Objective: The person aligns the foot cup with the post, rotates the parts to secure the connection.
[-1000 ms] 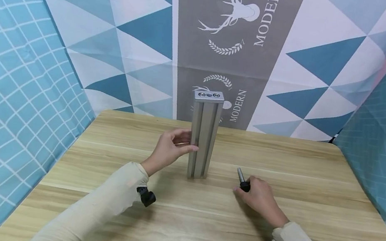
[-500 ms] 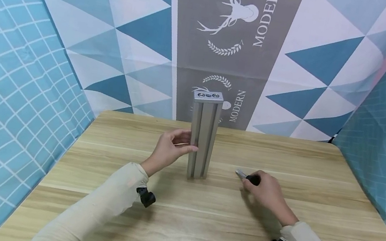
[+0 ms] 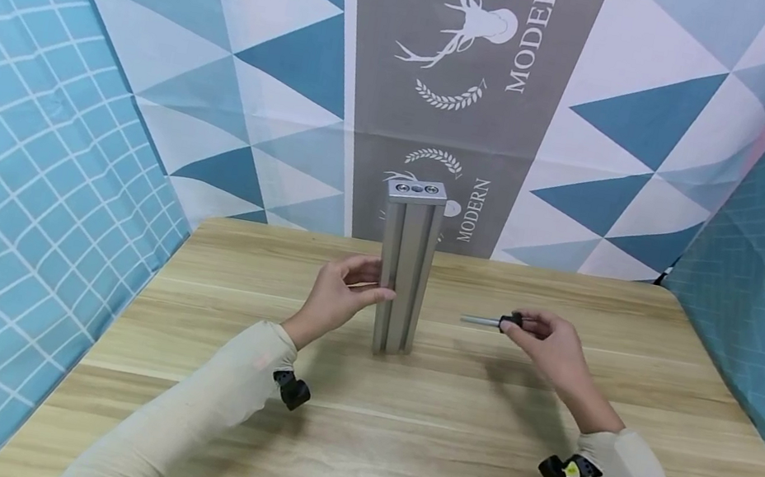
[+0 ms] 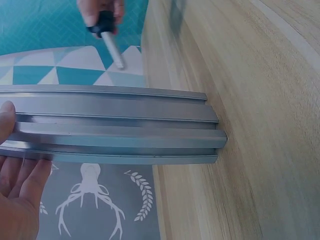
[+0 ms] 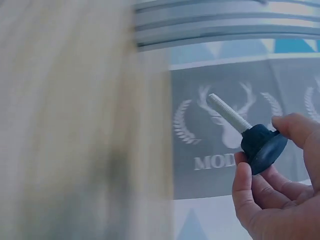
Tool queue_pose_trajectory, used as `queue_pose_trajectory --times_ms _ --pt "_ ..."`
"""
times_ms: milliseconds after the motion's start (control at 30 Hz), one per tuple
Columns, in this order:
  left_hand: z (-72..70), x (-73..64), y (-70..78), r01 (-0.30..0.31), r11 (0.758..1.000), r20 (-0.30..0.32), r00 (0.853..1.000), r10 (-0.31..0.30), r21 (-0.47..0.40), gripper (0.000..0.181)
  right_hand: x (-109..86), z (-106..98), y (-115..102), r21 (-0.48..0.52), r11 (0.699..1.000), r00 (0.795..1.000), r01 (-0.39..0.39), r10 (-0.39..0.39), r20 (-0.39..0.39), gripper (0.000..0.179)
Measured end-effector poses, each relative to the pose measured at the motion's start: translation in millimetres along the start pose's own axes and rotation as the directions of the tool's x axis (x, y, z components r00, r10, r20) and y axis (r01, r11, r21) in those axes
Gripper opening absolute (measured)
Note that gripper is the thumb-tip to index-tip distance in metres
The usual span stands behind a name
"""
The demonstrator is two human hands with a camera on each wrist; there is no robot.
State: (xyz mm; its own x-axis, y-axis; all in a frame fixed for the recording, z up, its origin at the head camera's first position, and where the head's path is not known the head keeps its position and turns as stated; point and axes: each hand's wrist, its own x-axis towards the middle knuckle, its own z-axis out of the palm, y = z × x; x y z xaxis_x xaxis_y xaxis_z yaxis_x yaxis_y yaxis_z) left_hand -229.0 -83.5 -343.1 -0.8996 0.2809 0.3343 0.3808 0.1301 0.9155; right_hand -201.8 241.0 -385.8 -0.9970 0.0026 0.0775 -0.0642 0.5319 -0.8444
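An aluminium extrusion profile (image 3: 408,276) stands upright on the table, its grooved sides also visible in the left wrist view. Its silver top end (image 3: 417,191) shows a row of round holes or screws. My left hand (image 3: 334,298) grips the profile from the left, thumb in front and fingers behind. To the right of it, above the table, my right hand (image 3: 552,353) pinches a levelling foot (image 5: 260,145) by its black round base. The foot's threaded stud (image 3: 480,321) points left toward the profile, apart from it.
A wood-grain table (image 3: 349,450) lies under both hands. Behind it hangs a patterned cloth (image 3: 286,90) with triangles and a deer print. Blue cloths flank the left and right sides. A small black camera is strapped to each wrist.
My right hand has lifted the levelling foot away from the tabletop and moved rightward. The stud has swung round to lie level, pointing left. My left hand and the profile hold still.
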Motion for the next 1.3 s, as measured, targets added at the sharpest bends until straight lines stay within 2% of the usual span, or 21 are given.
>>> queue_pose_trajectory --times_ms 233,433,567,767,1000,1167,1300 --pt "0.0 0.0 -2.1 0.012 1.000 0.001 1.000 -0.012 -0.006 0.044 6.8 -24 -27 0.163 0.987 1.000 -0.005 0.006 -0.008 0.063" --pt "0.0 0.1 -2.1 -0.013 1.000 -0.001 1.000 0.013 -0.012 0.044 14.7 -40 -56 0.230 0.964 0.990 0.133 -0.118 -0.074 0.057" --pt "1.6 1.1 -1.1 -0.029 1.000 0.028 0.999 0.029 -0.011 0.044 17.0 -50 -76 0.233 0.951 0.975 0.204 -0.175 -0.137 0.051" --pt "2.5 1.4 -1.6 -0.039 0.999 0.043 0.998 0.040 -0.008 0.043 18.7 -64 -108 0.226 0.947 0.965 0.230 -0.191 -0.180 0.048" --pt "-0.4 10.1 -31.9 -0.046 0.999 0.034 0.998 0.047 -0.019 0.045 22.0 -68 -144 0.245 0.933 0.961 0.264 -0.233 -0.150 0.048" --pt "-0.1 10.7 -34.7 -0.070 0.997 0.039 0.997 0.071 -0.013 0.045 26.1 -69 -166 0.319 0.895 0.949 0.313 -0.279 -0.150 0.047" --pt "2.6 11.6 -33.1 -0.078 0.997 0.042 0.996 0.079 -0.020 0.044 31.6 -67 -182 0.285 0.895 0.938 0.342 -0.310 -0.154 0.047"
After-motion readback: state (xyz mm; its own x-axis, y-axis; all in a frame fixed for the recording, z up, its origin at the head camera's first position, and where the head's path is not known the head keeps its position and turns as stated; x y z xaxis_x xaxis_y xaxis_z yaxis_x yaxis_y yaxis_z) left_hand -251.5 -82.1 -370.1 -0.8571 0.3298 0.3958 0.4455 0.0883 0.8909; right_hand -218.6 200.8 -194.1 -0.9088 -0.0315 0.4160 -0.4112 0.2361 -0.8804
